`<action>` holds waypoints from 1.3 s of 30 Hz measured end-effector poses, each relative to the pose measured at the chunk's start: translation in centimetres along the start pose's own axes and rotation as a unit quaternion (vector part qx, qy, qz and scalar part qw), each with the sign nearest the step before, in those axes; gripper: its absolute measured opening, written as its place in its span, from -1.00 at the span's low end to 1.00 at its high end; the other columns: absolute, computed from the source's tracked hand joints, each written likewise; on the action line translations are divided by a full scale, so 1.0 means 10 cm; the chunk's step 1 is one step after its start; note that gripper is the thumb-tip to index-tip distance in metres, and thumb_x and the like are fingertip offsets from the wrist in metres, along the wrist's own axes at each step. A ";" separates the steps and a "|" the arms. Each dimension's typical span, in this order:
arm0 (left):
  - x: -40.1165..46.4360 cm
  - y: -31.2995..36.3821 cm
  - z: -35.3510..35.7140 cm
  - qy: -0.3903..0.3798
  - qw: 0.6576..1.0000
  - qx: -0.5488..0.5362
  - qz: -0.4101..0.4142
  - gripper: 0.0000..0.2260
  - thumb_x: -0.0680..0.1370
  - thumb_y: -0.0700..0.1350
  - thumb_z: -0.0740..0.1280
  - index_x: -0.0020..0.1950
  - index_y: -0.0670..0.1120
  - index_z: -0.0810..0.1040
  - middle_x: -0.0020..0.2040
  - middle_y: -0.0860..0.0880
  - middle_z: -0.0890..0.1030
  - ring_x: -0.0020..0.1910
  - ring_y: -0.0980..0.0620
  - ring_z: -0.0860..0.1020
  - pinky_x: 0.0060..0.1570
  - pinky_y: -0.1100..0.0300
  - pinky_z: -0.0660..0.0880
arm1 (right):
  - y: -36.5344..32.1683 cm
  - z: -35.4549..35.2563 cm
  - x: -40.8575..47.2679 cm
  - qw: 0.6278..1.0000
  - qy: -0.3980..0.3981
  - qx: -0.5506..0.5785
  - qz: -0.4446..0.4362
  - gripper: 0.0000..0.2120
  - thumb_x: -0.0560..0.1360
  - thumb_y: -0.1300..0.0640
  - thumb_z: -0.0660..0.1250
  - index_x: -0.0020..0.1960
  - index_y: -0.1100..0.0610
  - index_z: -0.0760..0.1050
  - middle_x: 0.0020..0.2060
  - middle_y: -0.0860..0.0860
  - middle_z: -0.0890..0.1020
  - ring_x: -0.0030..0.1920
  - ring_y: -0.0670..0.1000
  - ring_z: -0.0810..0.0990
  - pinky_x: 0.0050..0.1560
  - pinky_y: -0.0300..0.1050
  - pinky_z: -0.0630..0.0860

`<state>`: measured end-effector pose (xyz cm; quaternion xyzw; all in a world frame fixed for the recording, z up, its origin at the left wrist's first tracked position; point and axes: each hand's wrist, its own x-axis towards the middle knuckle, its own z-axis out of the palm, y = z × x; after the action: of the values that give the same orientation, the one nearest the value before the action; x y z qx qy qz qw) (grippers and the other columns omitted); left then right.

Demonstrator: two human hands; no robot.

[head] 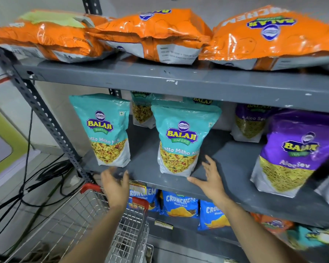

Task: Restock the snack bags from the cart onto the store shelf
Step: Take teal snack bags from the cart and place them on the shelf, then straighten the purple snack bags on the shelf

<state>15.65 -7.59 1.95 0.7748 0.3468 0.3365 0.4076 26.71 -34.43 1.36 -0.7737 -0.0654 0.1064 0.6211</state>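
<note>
Teal snack bag (180,141) stands upright on the grey middle shelf (235,164), yellow mix printed on its front; both hands, left (115,185) and right (209,177), hover spread and empty beside it, above the wire cart (95,221).

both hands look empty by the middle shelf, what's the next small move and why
Probably reach back down to the cart for another bag. Both the left hand and the right hand are open and hold nothing, beside the standing teal Khatta Mitha bag, and bare shelf shows between the teal bags.
</note>
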 end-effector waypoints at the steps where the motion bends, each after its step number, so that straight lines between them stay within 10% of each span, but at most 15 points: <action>1: -0.15 0.06 0.06 -0.018 0.999 -0.002 0.030 -0.73 0.50 -0.18 0.42 0.13 -0.24 0.49 0.06 -0.20 0.51 0.01 -0.09 0.50 0.10 0.06 0.45 | 0.04 -0.10 -0.09 0.999 0.033 -0.008 -0.012 -0.17 0.30 0.23 0.61 0.47 0.06 0.30 0.30 -0.10 0.42 0.38 -0.10 0.37 0.38 -0.15 0.30; 4: -0.60 0.21 0.39 -0.102 0.987 -0.039 0.117 -0.92 0.50 -0.23 0.40 -0.12 -0.11 0.52 -0.18 -0.07 0.55 -0.20 -0.05 0.54 -0.07 -0.07 0.51 | 0.22 -0.52 -0.40 0.968 0.196 -0.111 -0.112 -0.71 0.38 0.29 0.54 0.04 0.08 0.60 -0.01 0.01 0.66 0.07 -0.07 0.62 0.18 -0.16 0.50; 7: -1.05 0.49 0.80 -0.221 0.955 -0.078 0.184 -0.93 0.50 -0.15 0.37 -0.14 -0.03 0.50 -0.23 0.03 0.57 -0.22 0.12 0.57 -0.14 0.04 0.53 | 0.37 -1.02 -0.75 0.922 0.316 -0.171 -0.144 -0.85 0.43 0.35 0.46 -0.17 0.11 0.60 -0.22 0.04 0.65 -0.12 0.00 0.64 -0.01 -0.33 0.47; 10: -1.42 0.89 1.25 -0.304 0.923 -0.126 0.201 -0.88 0.46 -0.08 0.44 -0.07 0.02 0.52 -0.16 0.04 0.58 -0.16 0.18 0.55 -0.08 0.18 0.52 | 0.50 -1.55 -0.97 0.883 0.405 -0.194 -0.138 -0.97 0.45 0.23 0.40 -0.17 0.18 0.60 -0.23 0.14 0.65 -0.14 0.24 0.63 0.03 0.07 0.53; 16: -1.85 1.70 2.10 -0.490 0.857 -0.107 0.117 0.06 0.18 0.11 0.64 0.53 -0.07 0.14 0.37 0.17 0.25 0.37 0.20 0.26 0.38 0.21 0.25 | 0.66 -2.56 -0.98 0.838 0.509 -0.196 -0.032 -0.16 0.25 0.02 0.61 0.37 0.37 0.36 0.17 0.31 0.50 0.25 0.28 0.44 0.28 0.07 0.32; 21: -1.98 1.87 2.52 -0.498 0.850 -0.138 0.104 -0.06 0.08 0.14 0.65 0.36 0.04 0.32 0.25 0.11 0.55 0.21 0.13 0.54 0.12 0.19 0.49 | 0.73 -3.10 -0.71 0.862 0.479 -0.160 0.042 0.40 0.09 -0.02 0.70 0.58 0.35 -0.15 0.55 0.30 0.15 0.56 0.23 0.13 0.54 0.11 0.12; 39: -1.87 1.64 2.30 -0.450 0.879 -0.138 0.081 -0.37 0.14 0.12 0.64 0.09 0.28 0.39 0.10 0.14 0.64 0.08 0.13 0.61 0.08 0.11 0.58 | 0.75 -3.24 -0.72 0.864 0.471 -0.174 0.041 0.38 0.12 -0.13 0.67 0.61 0.09 -0.20 0.53 0.21 0.21 0.53 0.24 0.19 0.37 0.29 0.32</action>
<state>28.46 -38.90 1.53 0.8042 0.0127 0.0281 0.5935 27.41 -68.44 1.29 -0.8294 0.2489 -0.2583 0.4283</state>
